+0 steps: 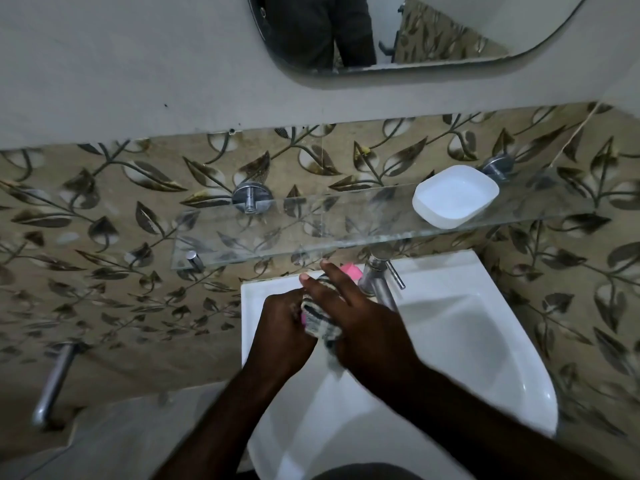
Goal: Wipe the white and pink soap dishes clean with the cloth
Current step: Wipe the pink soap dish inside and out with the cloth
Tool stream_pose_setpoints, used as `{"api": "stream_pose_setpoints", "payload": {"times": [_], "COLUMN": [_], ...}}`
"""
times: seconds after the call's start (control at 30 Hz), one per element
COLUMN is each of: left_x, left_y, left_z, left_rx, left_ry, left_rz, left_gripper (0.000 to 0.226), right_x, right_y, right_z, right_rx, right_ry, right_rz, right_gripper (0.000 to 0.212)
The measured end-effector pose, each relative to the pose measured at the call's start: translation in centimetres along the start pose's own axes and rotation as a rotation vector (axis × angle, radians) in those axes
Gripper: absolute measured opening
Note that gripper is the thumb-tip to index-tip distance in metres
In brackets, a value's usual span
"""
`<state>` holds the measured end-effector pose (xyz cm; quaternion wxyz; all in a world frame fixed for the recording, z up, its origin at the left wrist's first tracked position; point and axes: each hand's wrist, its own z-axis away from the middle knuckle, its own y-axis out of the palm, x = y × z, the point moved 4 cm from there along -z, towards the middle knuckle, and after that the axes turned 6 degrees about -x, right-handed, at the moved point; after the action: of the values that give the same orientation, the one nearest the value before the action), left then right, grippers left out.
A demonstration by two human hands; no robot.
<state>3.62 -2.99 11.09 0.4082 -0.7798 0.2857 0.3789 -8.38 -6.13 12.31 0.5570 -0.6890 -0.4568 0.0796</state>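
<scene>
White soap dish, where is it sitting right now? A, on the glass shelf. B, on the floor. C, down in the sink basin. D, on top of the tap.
A: the white soap dish rests on the glass shelf, toward its right end, above the sink.

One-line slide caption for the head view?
Left hand holds pink soap dish, right hand presses cloth on it over sink; white dish on glass shelf.
</scene>
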Motion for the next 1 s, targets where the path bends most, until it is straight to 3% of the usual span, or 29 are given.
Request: {"api": "stream_pose_setpoints", "payload": {"times": [0.1,0.17,0.23,0.37,0.5,0.57,0.7,0.8,0.87,1.0], "left_x": [0.4,0.7,1.3,1.2,1.1,1.7,2.0,1.8,2.2,2.5], "left_y": [-0.2,-0.2,-0.5,-1.0,-1.0,-1.3,-2.0,-1.1,-0.3,0.5], "left_z": [0.3,0.5,0.6,0.6,0.0,0.0,-0.4,-0.6,-0.6,0.1], "left_rx": [-0.003,0.002,-0.015,-0.044,0.038,0.111,0.320,0.483,0.464,0.420], "left_ry": [-0.021,-0.166,-0.285,-0.414,-0.444,-0.437,-0.435,-0.336,-0.276,-0.292], "left_rz": [-0.032,0.068,0.161,0.405,0.538,0.498,0.468,0.117,-0.054,0.007], "left_gripper": [0.019,0.027,0.029,0.021,0.029,0.034,0.054,0.036,0.011,0.035], "right_x": [-3.7,-4.4,-4.5,-6.3,-5.5,-5.4,-5.8,-4.9,-3.5,-1.8], "right_y": [-0.2,-0.3,-0.5,-1.1,-0.9,-1.4,-2.2,-2.7,-3.1,-3.9], "right_z": [-1.1,-1.7,-2.3,-2.4,-1.8,-2.0,-2.2,-2.4,-2.5,-2.4], "right_rx": [0.036,0.035,-0.002,0.021,0.017,-0.025,0.006,-0.008,-0.031,-0.049], "right_ry": [0.212,0.227,0.198,0.422,0.482,0.454,0.325,0.239,0.128,0.050], "right_rz": [-0.172,-0.306,-0.401,-0.754,-1.069,-1.041,-0.602,-0.495,-0.404,-0.248], "right_gripper": [0.080,0.077,0.061,0.027,0.026,0.027,0.043,0.062,0.054,0.063]}}
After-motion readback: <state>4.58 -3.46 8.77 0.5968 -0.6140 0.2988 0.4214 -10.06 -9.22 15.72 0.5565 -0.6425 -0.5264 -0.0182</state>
